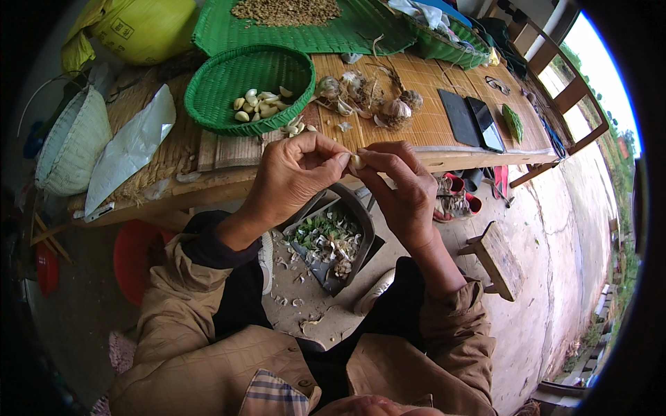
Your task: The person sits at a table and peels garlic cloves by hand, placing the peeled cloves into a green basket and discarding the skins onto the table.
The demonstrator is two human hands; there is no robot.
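My left hand and my right hand meet near the table's front edge, their fingertips pinching one garlic clove between them. Behind my left hand, a round green woven basket holds several peeled garlic cloves. A few more cloves lie just outside its rim. Whole garlic bulbs with dried stems and roots are on the bamboo mat, beyond my right hand. Below my hands, on the floor, a dustpan contains garlic skins and green leaves.
A phone in an open case and a bitter melon lie at the table's right. A green woven tray stands at the back. On the floor are a wooden stool, shoes and a red basin.
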